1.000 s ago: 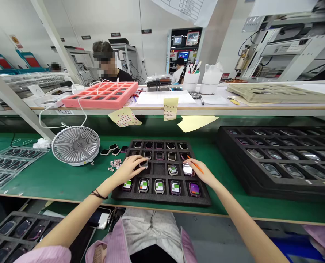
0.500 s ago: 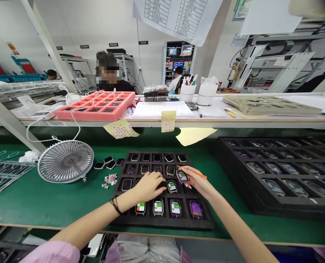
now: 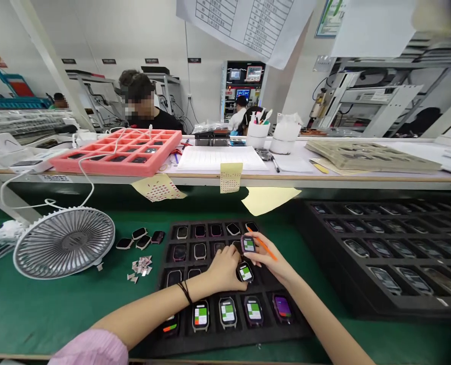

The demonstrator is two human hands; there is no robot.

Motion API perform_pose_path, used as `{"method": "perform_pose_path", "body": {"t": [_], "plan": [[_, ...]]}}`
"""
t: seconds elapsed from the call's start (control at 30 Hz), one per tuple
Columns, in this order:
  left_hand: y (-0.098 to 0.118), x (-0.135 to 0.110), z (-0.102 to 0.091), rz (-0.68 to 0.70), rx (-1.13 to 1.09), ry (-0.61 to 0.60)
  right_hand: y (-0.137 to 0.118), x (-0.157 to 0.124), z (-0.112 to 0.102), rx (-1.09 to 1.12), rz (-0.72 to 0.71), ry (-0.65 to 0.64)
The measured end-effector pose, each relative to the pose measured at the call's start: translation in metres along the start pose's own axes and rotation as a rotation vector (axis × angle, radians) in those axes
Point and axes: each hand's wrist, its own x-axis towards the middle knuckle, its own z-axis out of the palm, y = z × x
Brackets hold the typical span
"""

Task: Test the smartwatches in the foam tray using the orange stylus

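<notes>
My right hand [image 3: 269, 258] holds a smartwatch body [image 3: 249, 244] with a lit green and white screen, together with a thin orange stick [image 3: 269, 250]. My left hand [image 3: 225, 268] is curled round another lit smartwatch [image 3: 245, 272], its fingers by the upper edge and its thumb by the lower edge. Both hands are over a black foam tray [image 3: 274, 337]. Dark-screened watches fill its back rows. Along the front row are several lit watches, one with a purple screen [image 3: 282, 306]. My left hand and forearm hide some middle compartments.
A round fan [image 3: 68, 243] stands at left. Loose watches [image 3: 139, 233] and small pinkish pieces [image 3: 140, 267] lie beside the tray. Larger black foam trays [image 3: 356, 284] are at right. The shelf ahead carries a pink tray [image 3: 157, 165] and papers [image 3: 218, 158]. A person [image 3: 145, 109] sits behind it.
My left hand has moved right, its thumb and fingers now round the lit watch in the tray. My right hand still holds its watch and stick. The view has shifted slightly.
</notes>
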Motion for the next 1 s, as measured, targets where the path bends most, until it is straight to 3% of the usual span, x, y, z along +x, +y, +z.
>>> {"method": "perform_pose_path", "body": {"t": [0.23,0.43,0.53,0.63,0.73,0.87,1.0], "plan": [[-0.007,0.004,0.011,0.173,-0.186,-0.004,0.011,0.021,-0.002,0.066,-0.082,0.104],[-0.023,0.016,0.007,0.238,-0.412,-0.061,0.016,0.034,0.002,0.14,-0.122,0.151],[-0.048,0.022,0.004,0.136,-0.554,-0.1,0.016,0.04,0.005,0.198,-0.1,0.145],[-0.08,0.025,0.005,0.044,-0.844,-0.154,0.015,0.05,0.003,0.217,-0.128,0.134],[-0.102,0.027,0.005,-0.051,-1.054,-0.067,0.014,0.062,0.0,0.215,-0.14,0.114],[-0.104,0.029,0.0,-0.181,-1.158,0.147,0.016,0.074,0.0,0.242,-0.122,0.048],[-0.095,0.029,-0.003,-0.276,-1.177,0.151,0.019,0.073,0.0,0.209,-0.088,0.039]]}}
